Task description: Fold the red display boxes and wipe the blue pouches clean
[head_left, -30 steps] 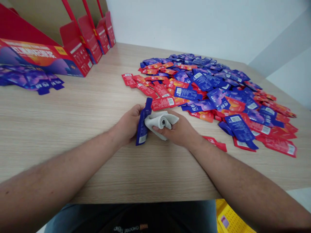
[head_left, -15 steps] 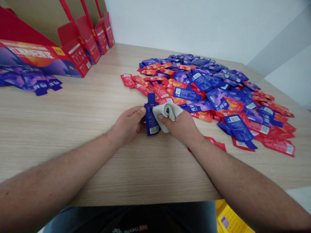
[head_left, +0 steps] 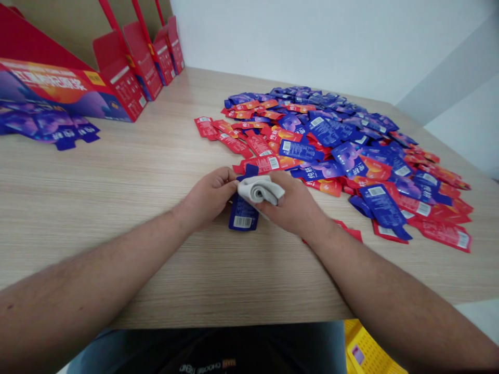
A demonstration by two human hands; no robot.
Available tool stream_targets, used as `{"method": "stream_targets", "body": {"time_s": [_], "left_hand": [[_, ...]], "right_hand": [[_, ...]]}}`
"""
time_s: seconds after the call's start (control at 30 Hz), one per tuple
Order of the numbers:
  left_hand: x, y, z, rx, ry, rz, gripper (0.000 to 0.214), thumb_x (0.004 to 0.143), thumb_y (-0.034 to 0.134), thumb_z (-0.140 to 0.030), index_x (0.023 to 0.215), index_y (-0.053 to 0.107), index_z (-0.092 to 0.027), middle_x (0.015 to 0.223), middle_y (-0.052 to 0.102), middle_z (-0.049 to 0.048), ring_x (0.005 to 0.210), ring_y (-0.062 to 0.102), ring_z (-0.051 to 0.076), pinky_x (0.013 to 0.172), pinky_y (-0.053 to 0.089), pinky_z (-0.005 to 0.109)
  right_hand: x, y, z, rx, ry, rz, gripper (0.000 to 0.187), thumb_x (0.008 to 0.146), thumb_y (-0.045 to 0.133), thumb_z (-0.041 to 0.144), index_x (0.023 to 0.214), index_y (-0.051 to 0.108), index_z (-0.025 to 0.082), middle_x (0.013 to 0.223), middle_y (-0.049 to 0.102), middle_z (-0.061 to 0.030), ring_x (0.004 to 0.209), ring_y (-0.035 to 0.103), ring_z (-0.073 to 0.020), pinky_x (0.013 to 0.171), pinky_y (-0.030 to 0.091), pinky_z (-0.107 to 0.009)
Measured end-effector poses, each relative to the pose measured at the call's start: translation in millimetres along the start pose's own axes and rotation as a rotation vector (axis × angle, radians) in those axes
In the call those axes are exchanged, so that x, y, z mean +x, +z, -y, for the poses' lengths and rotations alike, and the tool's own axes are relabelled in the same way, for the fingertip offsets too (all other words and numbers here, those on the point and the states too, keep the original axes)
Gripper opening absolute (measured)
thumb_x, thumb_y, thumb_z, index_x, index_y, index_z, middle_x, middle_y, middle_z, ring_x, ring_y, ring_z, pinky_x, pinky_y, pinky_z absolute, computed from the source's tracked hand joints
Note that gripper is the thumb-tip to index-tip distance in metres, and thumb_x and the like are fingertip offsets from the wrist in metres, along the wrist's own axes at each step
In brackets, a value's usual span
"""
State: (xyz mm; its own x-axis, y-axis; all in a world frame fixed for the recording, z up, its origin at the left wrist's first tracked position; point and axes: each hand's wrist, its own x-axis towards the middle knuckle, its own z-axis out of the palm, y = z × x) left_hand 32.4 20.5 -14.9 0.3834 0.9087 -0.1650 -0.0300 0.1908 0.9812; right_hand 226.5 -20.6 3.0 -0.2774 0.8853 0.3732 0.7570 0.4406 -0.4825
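Near the middle of the table, my left hand (head_left: 213, 195) is closed on the left edge of a blue pouch (head_left: 243, 214). The pouch's narrow neck points away from me, and a white barcode label shows at its lower end. My right hand (head_left: 293, 202) grips a folded, rolled whitish cloth (head_left: 260, 190), which lies over the pouch's upper middle and hides part of it. Just beyond my hands spreads a big pile of red and blue pouches (head_left: 300, 150). A red pouch (head_left: 353, 232) is partly covered by my right forearm.
Open red and purple cardboard boxes (head_left: 120, 88) stand in a row at the back left. Several blue pouches (head_left: 50, 127) lie in front of them. A white wall (head_left: 312, 41) borders the table (head_left: 117, 176). Below its front edge at the right is a yellow plastic basket (head_left: 370, 353).
The cloth in my right hand has moved left and now covers more of the blue pouch. The pouch has shifted slightly toward me and tilted, still in my left hand.
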Motion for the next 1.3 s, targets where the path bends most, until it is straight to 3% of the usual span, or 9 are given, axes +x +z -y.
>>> {"method": "stream_targets", "body": {"time_s": [0.1, 0.23, 0.37, 0.5, 0.67, 0.8, 1.1, 1.2, 1.3], "left_hand": [[-1, 1.6, -5, -0.056, -0.041, 0.018, 0.015, 0.082, 0.062, -0.022, 0.075, 0.048, -0.02, 0.06, 0.05, -0.0043, 0.05, 0.047, 0.01, 0.047, 0.039, 0.02], [-2, 2.2, -10, -0.108, -0.112, 0.07, 0.013, 0.08, 0.059, -0.018, 0.076, 0.047, -0.02, 0.063, 0.056, -0.0025, 0.055, 0.057, 0.015, 0.049, 0.05, 0.026], [-2, 0.5, -9, -0.105, -0.08, 0.085, 0.009, 0.079, 0.059, -0.016, 0.074, 0.051, -0.018, 0.062, 0.055, -0.0027, 0.053, 0.053, 0.01, 0.049, 0.045, 0.02], [-1, -1.1, -7, -0.131, -0.091, 0.131, 0.008, 0.079, 0.059, -0.017, 0.077, 0.052, -0.018, 0.064, 0.057, -0.0024, 0.057, 0.055, 0.012, 0.052, 0.048, 0.023], [-1, -1.4, -8, -0.134, -0.084, 0.14, 0.009, 0.077, 0.062, -0.018, 0.076, 0.053, -0.018, 0.065, 0.057, -0.0023, 0.057, 0.053, 0.011, 0.052, 0.044, 0.022], [-1, -2.2, -7, -0.122, -0.093, 0.157, 0.01, 0.077, 0.062, -0.02, 0.076, 0.052, -0.018, 0.064, 0.055, -0.0029, 0.057, 0.053, 0.012, 0.053, 0.044, 0.024], [-2, -1.3, -8, -0.089, -0.077, 0.172, 0.012, 0.076, 0.062, -0.021, 0.074, 0.051, -0.018, 0.063, 0.054, -0.0035, 0.056, 0.051, 0.011, 0.055, 0.042, 0.023], [-1, -1.3, -8, -0.079, -0.062, 0.179, 0.011, 0.074, 0.063, -0.018, 0.072, 0.052, -0.018, 0.062, 0.054, -0.0034, 0.055, 0.049, 0.01, 0.054, 0.038, 0.022], [-1, -2.0, -7, -0.103, -0.08, 0.188, 0.01, 0.075, 0.062, -0.019, 0.074, 0.052, -0.018, 0.063, 0.055, -0.0036, 0.056, 0.051, 0.011, 0.054, 0.04, 0.023]], "right_hand": [[-1, 0, 0, 0.005, -0.063, 0.069, 0.016, 0.084, 0.07, 0.032, 0.092, 0.062, 0.021, 0.09, 0.066, -0.0038, 0.085, 0.062, -0.022, 0.072, 0.045, -0.032], [1, -1, -6, -0.048, 0.028, -0.026, 0.024, 0.087, 0.069, 0.041, 0.097, 0.064, 0.02, 0.091, 0.067, -0.0055, 0.085, 0.062, -0.0237, 0.071, 0.044, -0.033], [2, -2, -7, 0.03, -0.056, 0.065, 0.019, 0.084, 0.071, 0.036, 0.091, 0.063, 0.02, 0.086, 0.066, -0.0032, 0.081, 0.062, -0.0211, 0.069, 0.043, -0.031], [3, -3, -7, -0.001, 0.032, -0.031, 0.023, 0.087, 0.068, 0.042, 0.096, 0.065, 0.021, 0.09, 0.068, -0.0051, 0.085, 0.062, -0.0235, 0.071, 0.044, -0.033], [2, -4, -7, 0.038, -0.068, 0.064, 0.018, 0.084, 0.071, 0.035, 0.092, 0.063, 0.021, 0.088, 0.067, -0.0035, 0.082, 0.062, -0.022, 0.07, 0.045, -0.032], [3, -3, -10, -0.036, 0.029, -0.054, 0.026, 0.088, 0.067, 0.044, 0.098, 0.065, 0.02, 0.091, 0.068, -0.0059, 0.085, 0.062, -0.0242, 0.072, 0.045, -0.034], [3, -3, -9, -0.037, 0.008, -0.055, 0.023, 0.088, 0.067, 0.041, 0.098, 0.065, 0.02, 0.092, 0.068, -0.0059, 0.084, 0.063, -0.0238, 0.072, 0.046, -0.034], [2, -3, -8, 0.01, -0.071, 0.026, 0.019, 0.085, 0.069, 0.037, 0.093, 0.064, 0.02, 0.091, 0.068, -0.005, 0.083, 0.063, -0.0226, 0.071, 0.046, -0.033], [3, -3, -10, 0.003, -0.009, 0.011, 0.022, 0.085, 0.069, 0.04, 0.094, 0.064, 0.021, 0.09, 0.069, -0.0049, 0.083, 0.063, -0.0229, 0.071, 0.046, -0.033]]}}
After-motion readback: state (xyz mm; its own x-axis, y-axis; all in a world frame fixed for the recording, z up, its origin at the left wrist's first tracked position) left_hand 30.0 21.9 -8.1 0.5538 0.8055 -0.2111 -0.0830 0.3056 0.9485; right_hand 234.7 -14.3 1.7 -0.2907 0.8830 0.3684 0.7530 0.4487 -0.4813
